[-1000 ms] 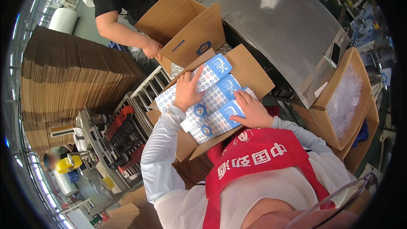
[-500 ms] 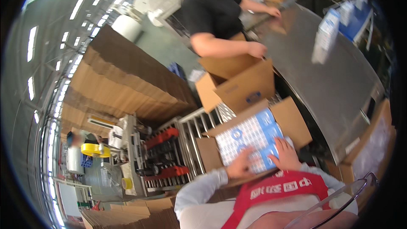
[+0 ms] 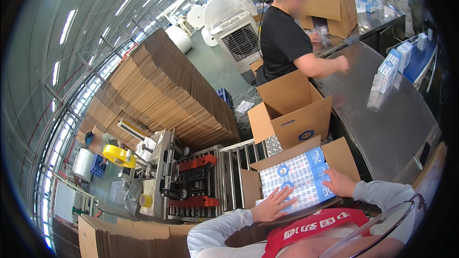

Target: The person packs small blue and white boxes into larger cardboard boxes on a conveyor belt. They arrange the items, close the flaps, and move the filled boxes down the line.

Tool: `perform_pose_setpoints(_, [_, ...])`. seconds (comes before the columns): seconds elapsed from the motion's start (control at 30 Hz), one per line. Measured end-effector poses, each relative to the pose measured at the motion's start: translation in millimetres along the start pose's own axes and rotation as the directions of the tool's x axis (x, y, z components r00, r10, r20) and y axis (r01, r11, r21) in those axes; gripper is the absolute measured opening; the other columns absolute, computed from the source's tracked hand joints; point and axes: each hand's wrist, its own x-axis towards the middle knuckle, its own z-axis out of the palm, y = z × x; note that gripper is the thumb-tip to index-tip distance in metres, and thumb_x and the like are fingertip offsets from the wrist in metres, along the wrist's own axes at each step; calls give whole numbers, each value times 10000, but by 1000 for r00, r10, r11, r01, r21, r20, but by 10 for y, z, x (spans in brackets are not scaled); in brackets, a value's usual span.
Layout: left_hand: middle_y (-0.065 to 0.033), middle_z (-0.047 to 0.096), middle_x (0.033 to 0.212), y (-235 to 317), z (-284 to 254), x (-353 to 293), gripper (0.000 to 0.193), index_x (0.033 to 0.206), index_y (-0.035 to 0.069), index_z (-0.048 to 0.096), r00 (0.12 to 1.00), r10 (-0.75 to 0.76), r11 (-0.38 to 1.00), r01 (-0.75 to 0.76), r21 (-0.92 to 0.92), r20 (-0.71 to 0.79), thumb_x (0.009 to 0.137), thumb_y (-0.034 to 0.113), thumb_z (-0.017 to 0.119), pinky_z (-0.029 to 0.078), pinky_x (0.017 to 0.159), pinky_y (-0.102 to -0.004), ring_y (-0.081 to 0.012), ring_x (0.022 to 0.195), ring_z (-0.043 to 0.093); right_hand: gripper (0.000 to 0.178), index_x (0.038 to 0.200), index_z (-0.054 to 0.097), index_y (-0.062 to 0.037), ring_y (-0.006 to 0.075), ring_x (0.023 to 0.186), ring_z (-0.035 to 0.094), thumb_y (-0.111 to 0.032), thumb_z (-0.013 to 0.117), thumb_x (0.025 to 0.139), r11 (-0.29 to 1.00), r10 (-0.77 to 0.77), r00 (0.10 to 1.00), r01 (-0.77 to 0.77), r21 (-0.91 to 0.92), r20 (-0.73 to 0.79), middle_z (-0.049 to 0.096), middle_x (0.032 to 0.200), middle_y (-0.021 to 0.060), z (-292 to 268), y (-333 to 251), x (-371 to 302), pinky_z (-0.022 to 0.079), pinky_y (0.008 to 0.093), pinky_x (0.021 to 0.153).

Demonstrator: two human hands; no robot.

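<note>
Directly in front of me is an open cardboard box point(image 3: 248, 187), filled with white packs point(image 3: 296, 177) that carry a blue dotted pattern. Blue-sided packs point(image 3: 317, 168) line the box's right end. My left hand point(image 3: 274, 205) lies with fingers spread on the near left part of the white packs. My right hand point(image 3: 340, 183) rests on the blue packs near the right flap, fingers extended and not wrapped round anything. The lower edges of the packs are hidden inside the box.
A second open box point(image 3: 301, 119) stands just beyond mine, beside a co-worker in black point(image 3: 282, 43). On the right, a metal table point(image 3: 377, 119) holds upright packs point(image 3: 387, 71). Leftward are a roller conveyor point(image 3: 234, 172), a taping machine point(image 3: 193, 179) and stacked flat cardboard point(image 3: 162, 86).
My right hand has moved rightward, away from my left hand, which now lies flatter with fingers spread. The view has shifted; the co-worker's arm now reaches over the metal table.
</note>
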Motion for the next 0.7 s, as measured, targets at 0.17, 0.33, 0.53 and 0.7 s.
perform_pose_setpoints(0.17, [-194,83,1628,-265,875,-273,712,1560,152,220,988,-6,996,-8,94,152,966,395,527,110,1196,-565,-408,1502,74,655,1503,385,-125,468,1472,134,-508,457,976,596,-418,884,441,-671,209,244,1586,216,599,840,32,62,642,1164])
perform_pose_setpoints(0.33, [-206,478,1384,-248,399,-307,641,1366,60,508,991,-110,988,118,104,-79,814,338,677,290,1113,-571,-413,1329,407,595,1421,472,-36,428,1450,235,-369,545,934,709,-404,900,419,-567,161,322,1537,238,229,667,169,161,613,1166])
perform_pose_setpoints(0.53, [-264,616,1081,-83,-189,-806,916,1549,9,-43,244,-965,128,762,-635,98,903,134,594,482,795,-489,-409,846,614,670,1437,394,10,369,1212,544,-283,660,896,852,521,775,-449,270,-357,474,1406,236,146,1923,8,443,416,1015])
perform_pose_setpoints(0.7, [-338,620,1102,-337,461,-200,914,1526,9,-129,759,-651,666,590,-456,32,968,301,534,511,878,-448,-471,991,638,763,1538,223,-63,263,859,700,-249,617,912,963,37,984,12,269,-176,710,1032,163,-420,835,310,535,354,799])
